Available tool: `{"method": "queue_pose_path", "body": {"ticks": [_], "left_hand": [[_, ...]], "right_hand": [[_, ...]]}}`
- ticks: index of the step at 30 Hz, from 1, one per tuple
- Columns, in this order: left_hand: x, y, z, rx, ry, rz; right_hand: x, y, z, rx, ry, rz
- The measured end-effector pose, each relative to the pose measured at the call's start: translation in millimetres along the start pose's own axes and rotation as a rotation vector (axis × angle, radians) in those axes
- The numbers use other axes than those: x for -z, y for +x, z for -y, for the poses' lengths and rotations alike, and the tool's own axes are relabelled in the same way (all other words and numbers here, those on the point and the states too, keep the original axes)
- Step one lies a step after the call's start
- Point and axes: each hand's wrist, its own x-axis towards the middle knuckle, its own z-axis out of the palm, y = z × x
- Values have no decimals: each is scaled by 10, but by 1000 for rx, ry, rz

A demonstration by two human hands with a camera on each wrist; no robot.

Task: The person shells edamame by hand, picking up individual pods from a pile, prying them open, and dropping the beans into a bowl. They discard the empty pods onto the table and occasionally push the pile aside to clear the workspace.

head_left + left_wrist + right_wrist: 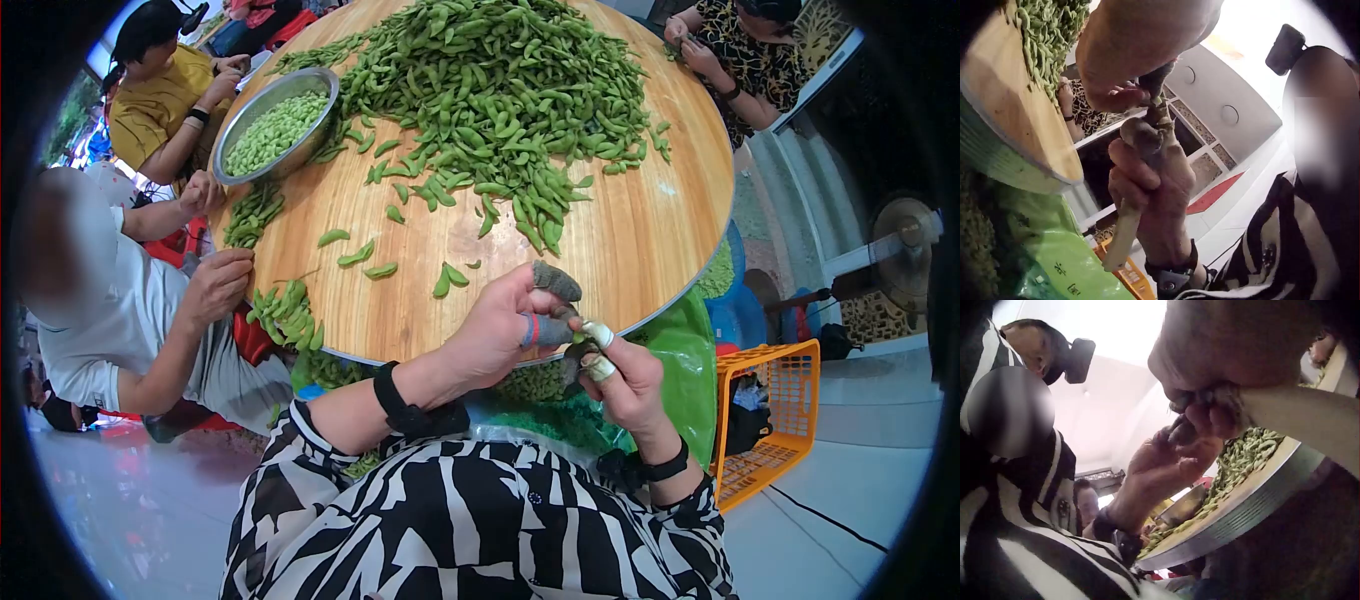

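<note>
My left hand, with grey covers on its thumb and a finger, meets my right hand just past the near edge of the round wooden table. White wraps cover right fingertips. Between the two sets of fingertips a small green pod is pinched, mostly hidden by the fingers. In the left wrist view a bit of the pod shows between the left hand above and the curled right hand below. Fingers of both hands almost touch in the right wrist view. Loose pods lie on the table nearby.
A large heap of pods covers the table's far part. A metal bowl of shelled beans stands at the left rim. People sit at the left and far right. An orange crate and blue tub stand at the right, beside green plastic.
</note>
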Motion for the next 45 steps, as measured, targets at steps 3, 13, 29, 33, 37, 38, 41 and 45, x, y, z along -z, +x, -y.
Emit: {"method": "queue_pose_path", "body": {"ticks": [3, 13, 29, 33, 37, 38, 41, 45], "left_hand": [[-10, 34, 96, -59, 115, -2], [-48, 45, 265, -96, 245, -10], [204, -46, -18, -269, 1344, 96], [573, -88, -197, -568, 1732, -101], [962, -333, -450, -472, 1705, -101], [1084, -440, -556, -472, 1710, -105], [1254, -627, -792, -202, 1982, -313], [946, -487, -960, -269, 2077, -399]], "right_hand": [[-40, 10, 22, 136, -219, -28], [-7, -104, -111, -2, -57, -64], [86, -105, -143, 55, -278, -18], [15, -77, -119, 63, -249, 3], [-8, -70, -156, 58, -246, 57], [3, -84, -138, -32, -195, 54], [10, -101, -80, -244, 26, 22], [-61, -56, -39, -337, 307, 51]]}}
